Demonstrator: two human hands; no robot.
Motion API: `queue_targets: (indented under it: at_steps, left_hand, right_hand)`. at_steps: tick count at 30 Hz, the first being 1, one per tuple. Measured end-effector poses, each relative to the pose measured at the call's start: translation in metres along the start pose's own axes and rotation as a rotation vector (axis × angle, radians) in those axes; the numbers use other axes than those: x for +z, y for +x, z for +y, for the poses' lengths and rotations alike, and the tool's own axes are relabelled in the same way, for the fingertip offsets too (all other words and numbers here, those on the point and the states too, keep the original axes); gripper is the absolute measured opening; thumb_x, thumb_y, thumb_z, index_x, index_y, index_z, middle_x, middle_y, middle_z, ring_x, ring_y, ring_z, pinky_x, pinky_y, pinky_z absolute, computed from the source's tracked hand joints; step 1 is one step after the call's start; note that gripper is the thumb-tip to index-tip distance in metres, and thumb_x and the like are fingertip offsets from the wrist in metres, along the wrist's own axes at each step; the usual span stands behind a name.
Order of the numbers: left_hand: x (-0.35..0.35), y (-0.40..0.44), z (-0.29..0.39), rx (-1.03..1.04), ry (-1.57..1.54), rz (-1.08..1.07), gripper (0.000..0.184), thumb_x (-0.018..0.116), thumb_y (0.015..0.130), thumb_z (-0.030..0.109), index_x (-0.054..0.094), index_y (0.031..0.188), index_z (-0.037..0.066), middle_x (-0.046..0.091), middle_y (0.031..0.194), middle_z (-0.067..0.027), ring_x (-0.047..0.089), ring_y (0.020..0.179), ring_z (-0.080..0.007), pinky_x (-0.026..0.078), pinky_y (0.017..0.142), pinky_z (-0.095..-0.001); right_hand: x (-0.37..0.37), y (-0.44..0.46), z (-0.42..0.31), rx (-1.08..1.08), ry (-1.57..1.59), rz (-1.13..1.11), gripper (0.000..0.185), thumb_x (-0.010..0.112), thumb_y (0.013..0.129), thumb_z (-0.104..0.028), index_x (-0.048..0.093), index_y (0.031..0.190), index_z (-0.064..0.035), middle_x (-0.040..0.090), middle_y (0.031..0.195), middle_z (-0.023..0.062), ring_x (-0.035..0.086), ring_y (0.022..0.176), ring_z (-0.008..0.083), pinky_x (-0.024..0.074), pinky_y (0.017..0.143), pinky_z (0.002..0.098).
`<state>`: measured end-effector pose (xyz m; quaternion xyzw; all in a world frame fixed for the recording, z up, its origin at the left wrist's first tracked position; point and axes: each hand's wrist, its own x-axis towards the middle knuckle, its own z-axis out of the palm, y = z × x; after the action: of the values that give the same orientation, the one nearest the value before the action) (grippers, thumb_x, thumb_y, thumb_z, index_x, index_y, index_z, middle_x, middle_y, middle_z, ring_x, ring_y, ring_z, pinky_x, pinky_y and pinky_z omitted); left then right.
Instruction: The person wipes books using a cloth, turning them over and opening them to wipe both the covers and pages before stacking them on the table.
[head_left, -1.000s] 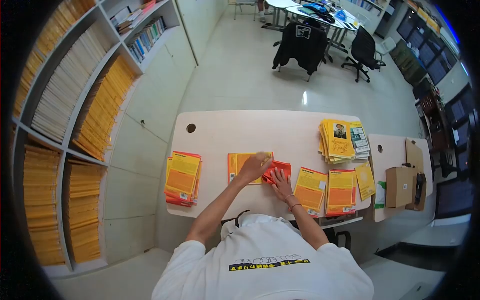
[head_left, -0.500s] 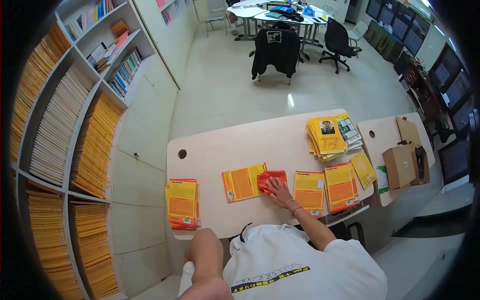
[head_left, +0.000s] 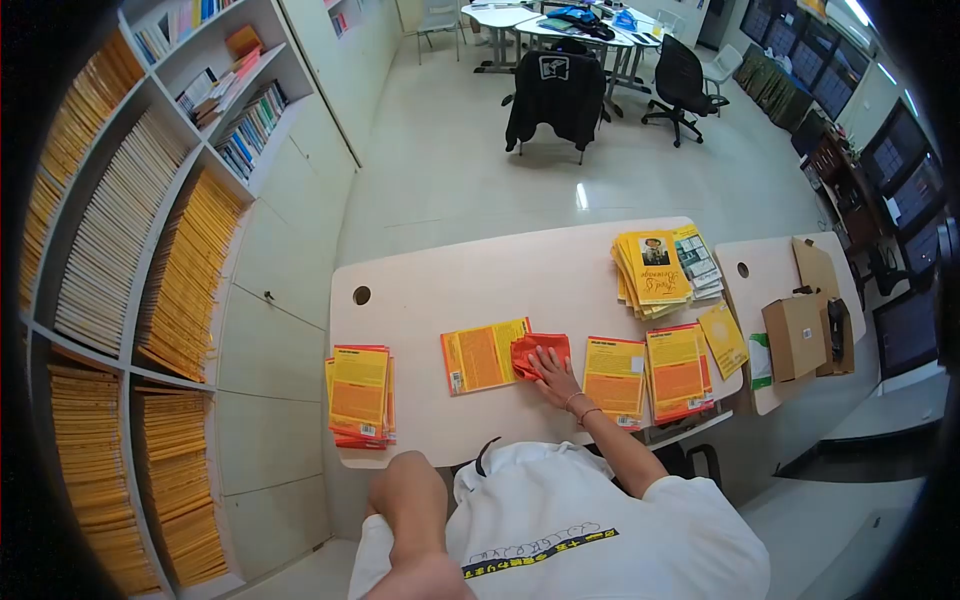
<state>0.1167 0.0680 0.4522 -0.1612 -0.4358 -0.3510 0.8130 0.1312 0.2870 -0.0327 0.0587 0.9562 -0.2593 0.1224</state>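
Note:
My right hand (head_left: 552,378) lies flat on a crumpled red cloth (head_left: 527,357), fingers spread. The cloth covers the right end of a yellow and orange book (head_left: 480,358), which lies slightly turned on the table with its back cover up. Just right of my hand is another yellow and orange book (head_left: 614,380). A bare, bent limb shows at the lower left, but my left hand is out of view.
Stacked books (head_left: 360,393) sit at the table's left edge. More books (head_left: 680,370) lie at right, with yellow books (head_left: 655,270) behind them. An open cardboard box (head_left: 796,335) stands on the side table. Shelves (head_left: 140,370) full of books line the left wall.
The view has shifted slightly. My right hand and the red cloth stay in nearly the same place over the book's right end.

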Motion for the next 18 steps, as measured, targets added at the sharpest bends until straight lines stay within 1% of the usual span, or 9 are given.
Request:
queue_targets:
  at_steps: [1,2,6,7,8,10,11,13,18]
  left_hand:
    - [-0.017,-0.006,-0.003,-0.132,-0.317,-0.259,0.018,0.056,0.089,0.016,0.06,0.105,0.009,0.056,0.098,-0.0061,0.045,0.097,-0.0203,0.027,0.096,-0.035]
    - [-0.021,-0.024,-0.006,-0.123,-0.31,-0.268,0.018,0.056,0.089,0.016,0.06,0.105,0.009,0.056,0.098,-0.0061,0.045,0.097,-0.0203,0.027,0.096,-0.035]
    - [-0.019,-0.14,-0.012,0.239,-0.846,-1.252,0.01,0.061,0.084,0.017,0.059,0.09,0.01,0.057,0.083,0.0009,0.048,0.067,-0.0172,0.043,0.063,-0.0281]
    - [-0.013,-0.166,-0.012,-0.202,-1.012,-1.45,0.018,0.062,0.078,0.004,0.058,0.095,0.005,0.06,0.087,-0.0025,0.054,0.072,-0.0199,0.046,0.073,-0.0321]
    - [-0.027,-0.224,-0.023,-0.336,-0.912,-1.694,0.031,0.061,0.077,0.002,0.057,0.107,0.004,0.062,0.101,-0.0082,0.061,0.087,-0.0251,0.048,0.077,-0.0336]
    - [-0.073,-0.31,-0.05,-0.279,-0.455,-1.943,0.043,0.062,0.079,0.008,0.051,0.12,0.003,0.054,0.122,-0.0162,0.057,0.107,-0.0327,0.046,0.088,-0.0354]
    - [-0.1,-0.348,-0.066,-0.286,-0.215,-2.235,0.064,0.067,0.08,0.022,0.041,0.135,0.002,0.031,0.146,-0.025,0.042,0.126,-0.0423,0.04,0.099,-0.0421]
    - [-0.147,-0.383,-0.079,-0.391,0.236,-2.649,0.089,0.073,0.078,0.034,0.026,0.145,0.0,0.008,0.153,-0.0297,0.024,0.136,-0.0506,0.03,0.108,-0.0514]
    - [-0.201,-0.402,-0.083,-0.385,0.24,-2.679,0.095,0.07,0.081,0.037,0.015,0.151,0.006,-0.009,0.156,-0.0241,0.008,0.142,-0.0477,0.025,0.11,-0.0541]
  right_hand:
    - [-0.001,0.0,0.001,0.01,0.005,-0.002,0.061,0.037,0.095,-0.032,0.019,0.152,-0.021,0.008,0.161,0.0023,0.006,0.147,0.0316,0.0083,0.114,0.0568]
    - [0.001,0.002,-0.002,0.015,0.015,-0.008,0.061,0.037,0.095,-0.032,0.019,0.152,-0.0215,0.008,0.161,0.0022,0.006,0.147,0.0317,0.0082,0.114,0.057]
    - [-0.004,0.007,-0.012,-0.003,0.218,0.01,0.06,0.037,0.095,-0.032,0.021,0.152,-0.0227,0.009,0.161,0.002,0.007,0.147,0.0318,0.0085,0.114,0.0576]
    - [-0.007,0.003,-0.011,0.005,0.311,0.029,0.06,0.038,0.094,-0.032,0.022,0.152,-0.023,0.009,0.161,0.002,0.007,0.147,0.0319,0.0087,0.114,0.0578]
    - [-0.011,0.0,-0.014,0.015,0.404,0.052,0.06,0.038,0.094,-0.032,0.023,0.151,-0.0234,0.009,0.161,0.0019,0.008,0.147,0.0319,0.0089,0.113,0.058]
    - [0.0,0.0,-0.011,0.027,0.344,0.078,0.059,0.039,0.094,-0.033,0.025,0.151,-0.0234,0.01,0.16,0.0015,0.008,0.147,0.0318,0.0087,0.113,0.0581]
    - [0.009,0.005,-0.009,0.035,0.283,0.109,0.058,0.039,0.094,-0.033,0.027,0.15,-0.0235,0.011,0.16,0.001,0.008,0.147,0.0317,0.0085,0.113,0.0581]
    - [0.021,0.01,-0.006,0.05,0.158,0.171,0.057,0.04,0.093,-0.033,0.031,0.149,-0.0236,0.013,0.16,0.0001,0.008,0.147,0.0315,0.0081,0.113,0.0583]
    - [0.024,0.009,-0.057,-0.095,-0.195,0.197,0.055,0.043,0.092,-0.034,0.037,0.146,-0.0259,0.018,0.159,0.0004,0.015,0.145,0.0306,0.0143,0.112,0.0558]
